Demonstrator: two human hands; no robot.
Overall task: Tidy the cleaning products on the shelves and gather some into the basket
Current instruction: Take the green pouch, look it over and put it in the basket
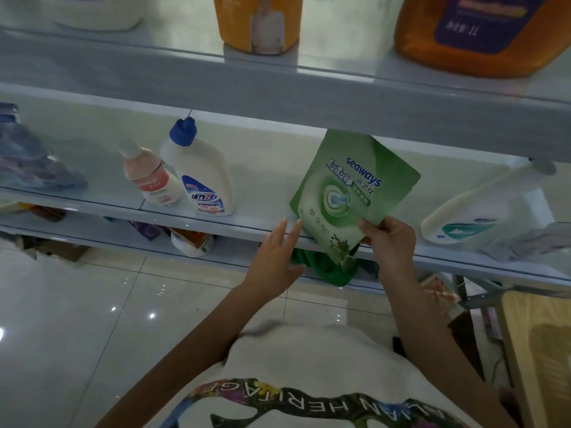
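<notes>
- Right hand (391, 239) pinches the green pouch (349, 193) by its lower corner, at the shelf (216, 222) edge.
- Left hand (278, 257), fingers straight, beside the pouch.
- Tidying looks unfinished.

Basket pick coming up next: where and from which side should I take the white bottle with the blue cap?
Grip the white bottle at its narrow shoulder under the blue cap, coming from the front right. It stands upright by the shelf edge; the pink-labelled bottle crowds its left, while its right side is free.
</notes>
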